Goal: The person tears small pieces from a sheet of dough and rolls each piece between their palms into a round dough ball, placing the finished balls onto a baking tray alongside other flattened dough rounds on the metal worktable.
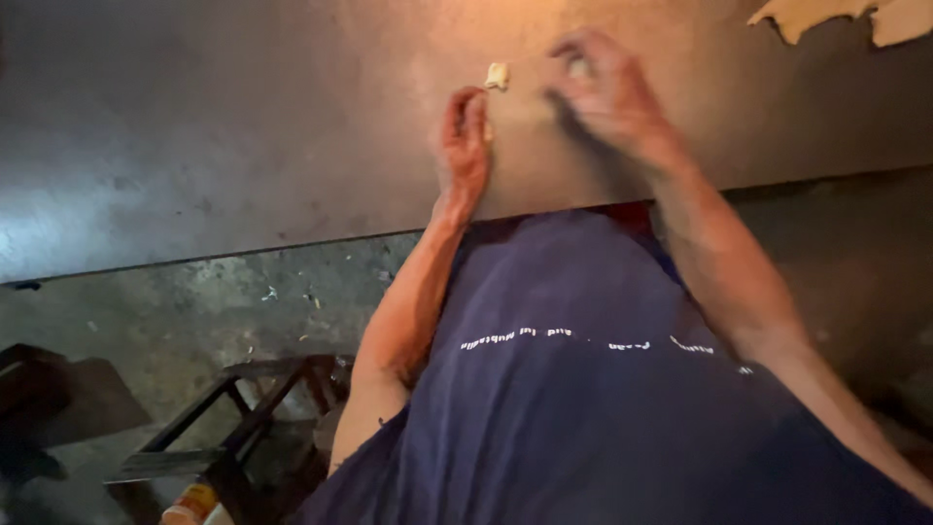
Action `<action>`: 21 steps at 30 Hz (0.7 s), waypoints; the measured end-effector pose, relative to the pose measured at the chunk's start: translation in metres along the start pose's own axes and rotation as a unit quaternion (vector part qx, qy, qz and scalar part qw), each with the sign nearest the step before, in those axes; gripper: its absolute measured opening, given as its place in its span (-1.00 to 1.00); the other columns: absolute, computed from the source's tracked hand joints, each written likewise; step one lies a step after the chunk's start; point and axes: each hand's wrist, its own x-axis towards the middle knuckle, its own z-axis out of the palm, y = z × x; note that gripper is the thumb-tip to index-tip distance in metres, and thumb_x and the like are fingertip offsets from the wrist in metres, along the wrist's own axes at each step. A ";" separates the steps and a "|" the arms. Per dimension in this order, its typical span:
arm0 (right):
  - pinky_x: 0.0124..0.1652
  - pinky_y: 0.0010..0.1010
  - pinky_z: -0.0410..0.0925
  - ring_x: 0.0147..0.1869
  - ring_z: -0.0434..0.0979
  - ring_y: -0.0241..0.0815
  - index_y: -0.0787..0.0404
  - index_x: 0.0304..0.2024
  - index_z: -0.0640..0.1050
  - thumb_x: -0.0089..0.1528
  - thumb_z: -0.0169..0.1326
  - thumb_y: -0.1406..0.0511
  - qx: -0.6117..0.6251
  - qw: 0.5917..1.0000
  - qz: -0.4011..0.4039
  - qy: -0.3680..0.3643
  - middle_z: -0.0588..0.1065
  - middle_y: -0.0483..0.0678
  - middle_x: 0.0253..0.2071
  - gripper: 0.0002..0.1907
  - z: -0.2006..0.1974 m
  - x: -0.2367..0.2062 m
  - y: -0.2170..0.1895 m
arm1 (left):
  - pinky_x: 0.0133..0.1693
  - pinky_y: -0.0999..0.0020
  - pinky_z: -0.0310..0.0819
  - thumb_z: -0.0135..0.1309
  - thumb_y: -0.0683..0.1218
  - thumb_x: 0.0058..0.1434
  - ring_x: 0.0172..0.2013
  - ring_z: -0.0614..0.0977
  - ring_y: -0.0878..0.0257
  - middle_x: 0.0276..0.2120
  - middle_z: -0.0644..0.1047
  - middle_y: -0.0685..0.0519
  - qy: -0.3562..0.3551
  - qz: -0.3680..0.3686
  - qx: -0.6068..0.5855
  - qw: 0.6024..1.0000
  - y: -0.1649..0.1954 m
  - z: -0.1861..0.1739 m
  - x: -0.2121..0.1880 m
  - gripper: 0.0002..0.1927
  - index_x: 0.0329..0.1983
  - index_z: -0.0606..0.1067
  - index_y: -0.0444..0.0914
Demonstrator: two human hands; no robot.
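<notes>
1. Far to my left, below the table's edge, a dark wooden stool (243, 408) stands on the dirty floor (194, 311), with an orange-capped container (190, 504) beside its near leg.
2. The grey table (243, 126) runs across the whole upper view, dull and scuffed, lit warmer towards the middle.
3. My left hand (465, 144) rests on its edge on the table, close to the near rim. The fingers are curled in loosely, thumb and fingertips nearly meeting, half closed. A pale speck shows just at the fingertips, but I cannot tell whether I have hold of anything there.
4. Just above and to the right of that hand, a small pale lump of dough (497, 76) lies on the table by itself, near my left fingertips yet apart from them, between my two hands.
5. My right hand (607, 92) hovers over the table, blurred, fingers bent downward in a claw. Thumb and forefinger pinch a second small pale bit (579, 68).
6. My dark blue apron (583, 389) fills the lower middle, under both forearms.
7. At the far right top corner, a ragged sheet of flattened dough (826, 15) lies well apart from both hands.
</notes>
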 end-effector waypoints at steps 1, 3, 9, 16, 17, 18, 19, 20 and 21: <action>-0.07 -0.20 0.42 -0.06 0.53 0.05 0.30 0.06 0.52 0.26 0.28 0.37 -0.005 0.999 -0.028 -0.015 0.47 0.12 -0.13 -0.66 0.016 0.012 -0.005 | -0.20 0.49 0.35 0.01 -0.06 0.53 -0.25 0.42 0.43 -0.24 0.48 0.19 0.033 0.030 0.011 0.999 -0.002 -0.006 0.000 -0.81 0.03 0.54 -0.26; -0.14 -0.14 0.41 -0.08 0.53 0.14 0.28 -0.04 0.55 0.22 0.31 0.35 -0.086 0.994 -0.057 -0.031 0.47 0.16 -0.12 -0.70 0.043 0.029 -0.015 | -0.13 0.50 0.39 0.00 -0.06 0.52 -0.19 0.45 0.44 -0.18 0.51 0.19 0.073 0.047 -0.009 0.996 -0.004 -0.017 0.005 -0.79 0.05 0.52 -0.27; -0.12 -0.07 0.41 -0.12 0.52 0.22 0.28 -0.19 0.56 0.18 0.25 0.41 -0.064 0.986 -0.137 -0.067 0.49 0.17 -0.24 -0.84 0.073 0.044 -0.019 | -0.06 0.50 0.42 -0.02 -0.06 0.50 -0.13 0.47 0.44 -0.15 0.49 0.19 0.072 0.028 -0.143 0.987 0.005 0.005 0.038 -0.80 0.07 0.47 -0.24; -0.11 -0.39 0.43 -0.15 0.61 -0.20 0.27 -0.17 0.60 0.25 0.18 0.35 0.071 0.994 0.064 0.047 0.60 0.01 -0.26 -0.87 0.060 0.040 -0.037 | -0.28 0.48 0.34 0.00 -0.05 0.48 -0.29 0.41 0.45 -0.33 0.44 0.21 0.049 0.053 -0.135 0.988 0.019 0.050 0.070 -0.84 -0.09 0.48 -0.24; -0.09 -0.45 0.43 -0.16 0.58 -0.30 0.25 -0.18 0.60 0.26 0.15 0.36 0.099 0.992 0.068 0.048 0.60 -0.07 -0.28 -0.89 0.055 0.035 -0.039 | -0.34 0.48 0.30 0.01 -0.05 0.48 -0.33 0.39 0.46 -0.36 0.42 0.22 0.042 0.055 -0.118 0.991 0.020 0.056 0.075 -0.84 -0.10 0.47 -0.23; -0.14 -0.46 0.40 -0.17 0.53 -0.35 0.25 -0.18 0.60 0.27 0.15 0.35 0.158 0.977 0.139 0.022 0.56 -0.12 -0.30 -0.89 0.048 0.027 -0.041 | -0.36 0.43 0.25 0.04 -0.05 0.46 -0.36 0.36 0.42 -0.40 0.39 0.19 0.045 0.051 -0.107 0.992 0.019 0.059 0.079 -0.85 -0.10 0.47 -0.24; -0.18 -0.47 0.38 -0.19 0.48 -0.40 0.25 -0.18 0.59 0.28 0.15 0.34 0.214 0.954 0.211 -0.009 0.52 -0.18 -0.31 -0.89 0.040 0.017 -0.042 | -0.38 0.39 0.20 0.07 -0.05 0.45 -0.39 0.32 0.39 -0.43 0.35 0.17 0.048 0.044 -0.096 0.993 0.017 0.059 0.081 -0.84 -0.10 0.47 -0.25; -0.17 -0.48 0.40 -0.19 0.49 -0.40 0.26 -0.22 0.58 0.20 0.19 0.36 0.208 0.952 0.212 -0.077 0.53 -0.19 -0.32 -0.88 0.032 0.003 -0.043 | -0.40 0.35 0.15 0.10 -0.06 0.44 -0.42 0.29 0.36 -0.47 0.32 0.14 0.053 0.036 -0.086 0.994 0.014 0.056 0.081 -0.83 -0.10 0.47 -0.26; -0.15 -0.49 0.42 -0.19 0.50 -0.40 0.26 -0.25 0.58 0.12 0.23 0.39 0.201 0.945 0.212 -0.145 0.53 -0.20 -0.32 -0.85 0.023 -0.011 -0.043 | -0.36 0.31 0.17 0.11 -0.05 0.42 -0.39 0.32 0.32 -0.44 0.35 0.13 0.057 0.031 -0.067 0.996 0.015 0.048 0.079 -0.83 -0.09 0.48 -0.25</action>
